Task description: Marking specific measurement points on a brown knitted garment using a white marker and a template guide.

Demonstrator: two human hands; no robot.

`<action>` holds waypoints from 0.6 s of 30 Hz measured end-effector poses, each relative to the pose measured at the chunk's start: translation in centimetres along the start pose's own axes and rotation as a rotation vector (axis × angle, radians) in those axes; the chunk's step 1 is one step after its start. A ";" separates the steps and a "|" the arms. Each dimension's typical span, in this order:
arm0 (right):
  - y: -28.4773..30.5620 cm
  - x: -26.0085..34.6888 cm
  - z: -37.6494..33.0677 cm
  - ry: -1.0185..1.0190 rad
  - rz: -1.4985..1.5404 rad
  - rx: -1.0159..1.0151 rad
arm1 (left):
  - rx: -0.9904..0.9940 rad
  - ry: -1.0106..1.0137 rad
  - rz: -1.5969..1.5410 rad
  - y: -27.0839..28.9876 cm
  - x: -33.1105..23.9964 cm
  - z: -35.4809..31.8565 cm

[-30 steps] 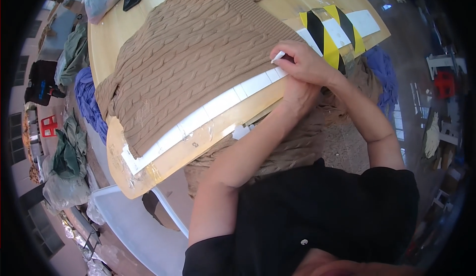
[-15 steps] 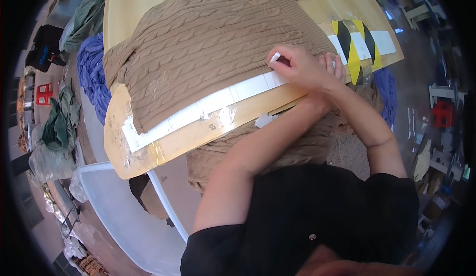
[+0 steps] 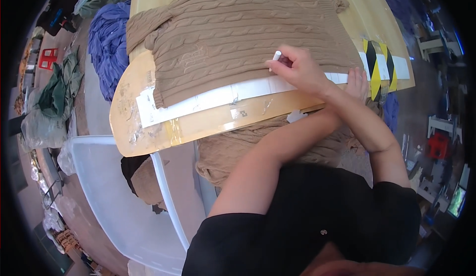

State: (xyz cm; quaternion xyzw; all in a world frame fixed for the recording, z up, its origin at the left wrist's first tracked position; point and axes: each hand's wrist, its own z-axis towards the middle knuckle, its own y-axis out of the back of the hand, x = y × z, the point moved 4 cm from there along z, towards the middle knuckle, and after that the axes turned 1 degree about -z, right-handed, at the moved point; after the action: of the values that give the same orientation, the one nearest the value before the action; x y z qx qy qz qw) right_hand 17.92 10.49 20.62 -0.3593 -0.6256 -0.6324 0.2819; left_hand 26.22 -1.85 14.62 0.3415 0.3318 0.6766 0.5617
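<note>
A brown cable-knit sweater (image 3: 238, 35) lies flat on a pale wooden board (image 3: 213, 122), its edge along a white measuring strip (image 3: 218, 97). In my right hand (image 3: 300, 70) is a short white chalk stick (image 3: 276, 58), pinched between thumb and fingers, held over the sweater close to that edge. My left arm crosses beneath the right one. At the sweater's right lower corner, my left hand (image 3: 357, 83) rests with fingers stretched out, partly over the strip. Faint light marks (image 3: 193, 58) show on the knit toward the left.
Black-and-yellow tape (image 3: 374, 70) crosses the strip at the right. More brown knitwear (image 3: 233, 152) is piled below the board, in front of me. A translucent plastic bin (image 3: 99, 187) stands at lower left. Bundled purple fabric (image 3: 109, 48) lies beyond the board's left side.
The view has shifted, so the board appears farther right. My right hand has moved a little left along the sweater's edge with the chalk. My left hand stays at the corner.
</note>
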 end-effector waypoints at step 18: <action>-8.2 6.8 4.6 0.144 0.253 0.231 | 0.105 -0.008 0.083 0.6 -0.2 0.1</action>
State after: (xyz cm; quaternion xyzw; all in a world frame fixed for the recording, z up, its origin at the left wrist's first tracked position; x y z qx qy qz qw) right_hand 7.83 16.22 21.10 -0.3543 -0.6220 -0.5400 0.4428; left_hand 25.97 -2.16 15.14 0.3865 0.3502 0.6798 0.5156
